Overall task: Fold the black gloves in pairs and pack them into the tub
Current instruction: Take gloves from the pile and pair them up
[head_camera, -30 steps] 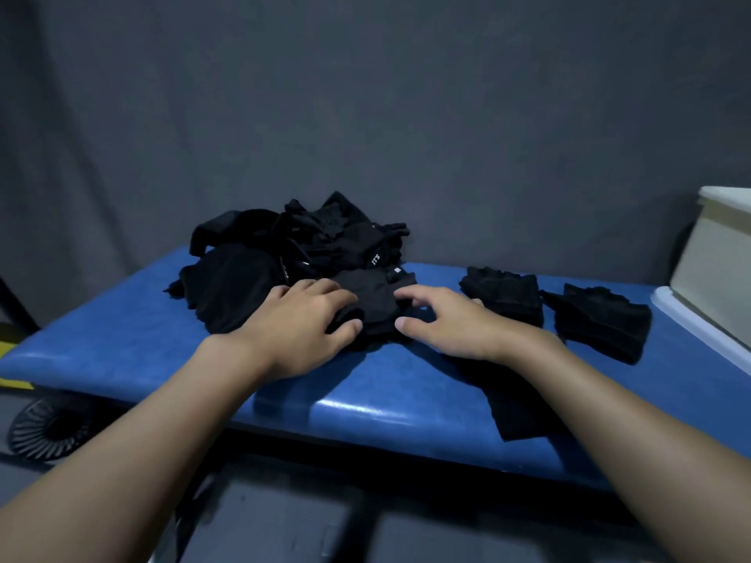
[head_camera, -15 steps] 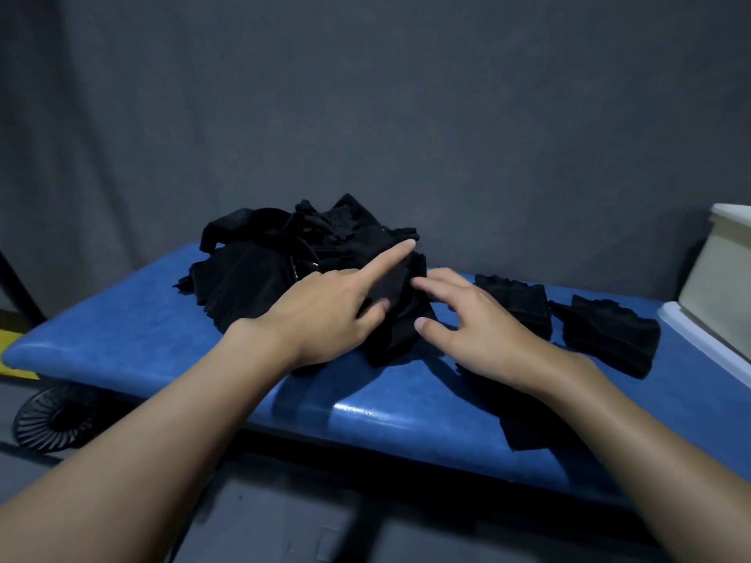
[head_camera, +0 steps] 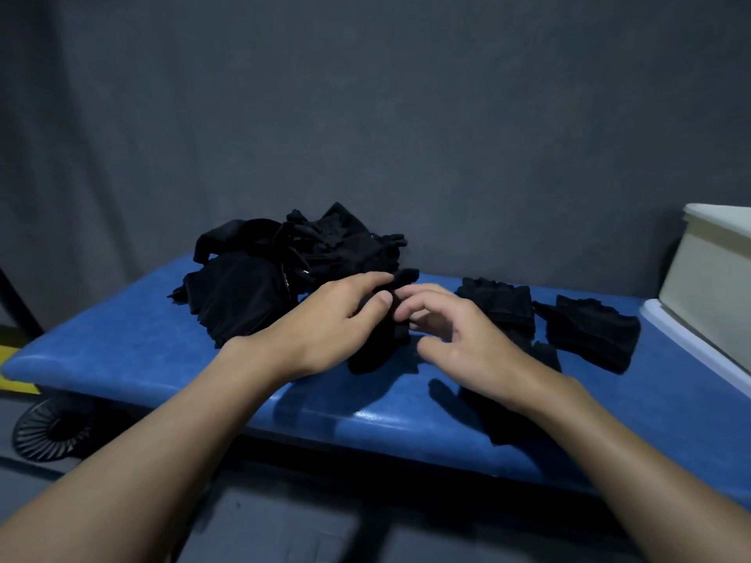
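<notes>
A black glove (head_camera: 378, 343) is pinched by the left hand (head_camera: 325, 319) on the blue bench (head_camera: 122, 347). The right hand (head_camera: 467, 343) is held loose beside it. What is in the white tub (head_camera: 707, 286) cannot be seen.

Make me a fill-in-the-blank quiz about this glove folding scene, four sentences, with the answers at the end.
1. The padded bench has a ____ cover.
2. The left hand pinches a black glove between its fingers and ____.
3. The tub stands at the bench's ____ end.
4. Between the black glove and the tub lie ____ folded bundles.

Missing words: blue; thumb; right; two.
</notes>
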A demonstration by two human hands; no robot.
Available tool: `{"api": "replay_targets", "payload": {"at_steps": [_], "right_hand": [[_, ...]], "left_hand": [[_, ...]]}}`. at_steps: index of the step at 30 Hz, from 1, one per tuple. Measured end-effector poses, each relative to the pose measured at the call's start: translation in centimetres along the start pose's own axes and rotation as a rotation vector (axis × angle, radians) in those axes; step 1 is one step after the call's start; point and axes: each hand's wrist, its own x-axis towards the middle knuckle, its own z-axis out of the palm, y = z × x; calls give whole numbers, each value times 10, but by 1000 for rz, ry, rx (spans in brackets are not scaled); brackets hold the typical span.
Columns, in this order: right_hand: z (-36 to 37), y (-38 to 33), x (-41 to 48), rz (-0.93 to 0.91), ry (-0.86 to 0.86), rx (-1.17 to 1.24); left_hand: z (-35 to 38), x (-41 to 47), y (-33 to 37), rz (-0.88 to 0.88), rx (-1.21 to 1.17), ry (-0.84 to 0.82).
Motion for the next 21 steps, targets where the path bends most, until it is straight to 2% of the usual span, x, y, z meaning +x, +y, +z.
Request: {"api": "replay_targets", "payload": {"at_steps": [3,8,16,21], "right_hand": [[-5,4,1,-18,97,74],[-11,15,2,-17,268,6],[-17,9,-4,78,213,9],[-25,4,-11,56,268,250]], "left_hand": [[-1,0,3,-7,-64,53],[1,1,11,27,-301,186],[10,7,36,84,-563,295],[18,15,44,71,-642,316]]}}
